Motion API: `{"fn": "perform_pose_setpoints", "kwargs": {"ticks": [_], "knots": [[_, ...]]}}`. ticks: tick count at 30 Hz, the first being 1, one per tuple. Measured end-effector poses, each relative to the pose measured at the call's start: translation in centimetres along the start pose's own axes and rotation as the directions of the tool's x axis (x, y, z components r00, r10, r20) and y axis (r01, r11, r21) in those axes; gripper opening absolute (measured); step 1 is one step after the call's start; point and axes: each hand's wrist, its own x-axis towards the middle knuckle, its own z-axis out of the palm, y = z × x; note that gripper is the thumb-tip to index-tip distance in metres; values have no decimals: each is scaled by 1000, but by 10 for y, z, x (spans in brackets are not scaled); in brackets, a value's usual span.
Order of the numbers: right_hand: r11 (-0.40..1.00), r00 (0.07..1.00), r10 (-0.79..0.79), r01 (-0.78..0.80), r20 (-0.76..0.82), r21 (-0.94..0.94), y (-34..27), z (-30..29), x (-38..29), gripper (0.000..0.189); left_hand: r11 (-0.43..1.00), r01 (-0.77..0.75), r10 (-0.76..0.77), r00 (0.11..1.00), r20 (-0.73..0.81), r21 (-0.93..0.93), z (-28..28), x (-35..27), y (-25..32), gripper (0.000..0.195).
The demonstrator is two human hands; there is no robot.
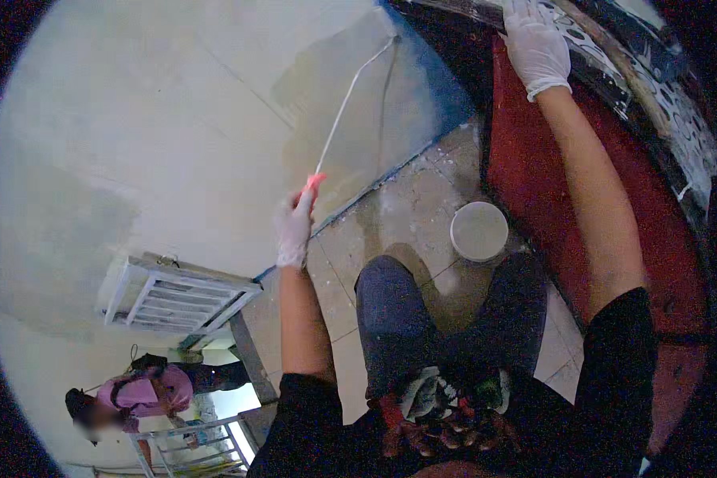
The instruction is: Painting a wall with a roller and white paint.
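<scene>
My left hand [296, 224], in a thin white glove, grips the red handle of a paint roller [338, 122]. The roller's bent metal rod reaches up to the pale wall [215, 119], where its head lies against a darker, damp-looking patch beside a blue area [439, 77]. My right hand [536, 45], also gloved, rests flat on the cluttered edge of a dark surface [597, 51] at the upper right; its fingertips run out at the top of the picture. A round white tub [479, 231] stands on the tiled floor just in front of my knees.
Red panel [532, 149] borders my right side. Paint spots mark the floor tiles [406, 191]. A white slatted window shutter [182, 299] juts from the wall at left. Further off, a person in a pink shirt [149, 391] is beside a metal ladder [191, 445].
</scene>
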Motion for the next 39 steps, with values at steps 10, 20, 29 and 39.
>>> {"fn": "perform_pose_setpoints", "kwargs": {"ticks": [10,20,29,39], "knots": [[998,995,-22,27,92,-52,2,-4,-2,49,998,57,-57,998,14,-20,-65,-12,-38,46],[998,995,26,-21,100,-52,0,-4,2,34,992,-42,43,999,-4,115,-12,27,29,46],[996,999,-8,12,51,-84,4,-11,-2,35,986,100,-85,990,-115,135,-143,-62,-58,40],[998,997,8,-3,81,-59,-9,-17,3,33,987,158,-153,972,-176,12,-192,-123,-126,36]]}}
